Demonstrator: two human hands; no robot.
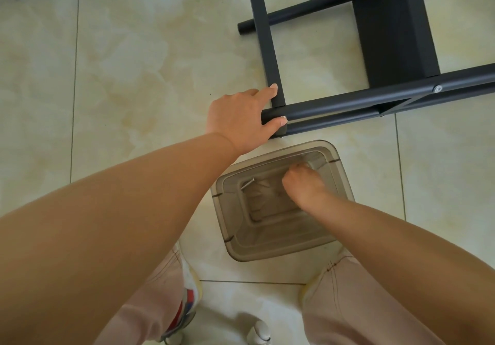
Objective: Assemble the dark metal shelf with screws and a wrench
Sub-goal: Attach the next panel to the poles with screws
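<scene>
1. Shelf (348,100) of dark metal is seen lying on its side on the pale tiled floor (134,63), at the upper right of the view; its round tubes are joined to a flat black panel (393,23), and one silver screw head (438,89) is fitted in the long tube nearest the person.
2. The left hand (241,116) is placed at the shelf's near left corner, where an upright bar meets the long tube; the index finger is laid along the bar and the thumb is curled onto the tube end, so the corner is gripped.
3. A translucent grey plastic bin (281,248) is set on the floor just below that shelf corner, between the person's knees.
4. The right hand (302,183) is lowered inside the bin, below the shelf's long tube, with its fingers curled downward; whether anything is held cannot be told.
5. A small silvery metal piece (247,183) is seen at the bin's bottom, left of the right hand; it cannot be identified for certain.
6. Light pink trousers (361,304) and a white shoe with red and blue marks (187,299) are visible below the bin, farthest from the shelf.
</scene>
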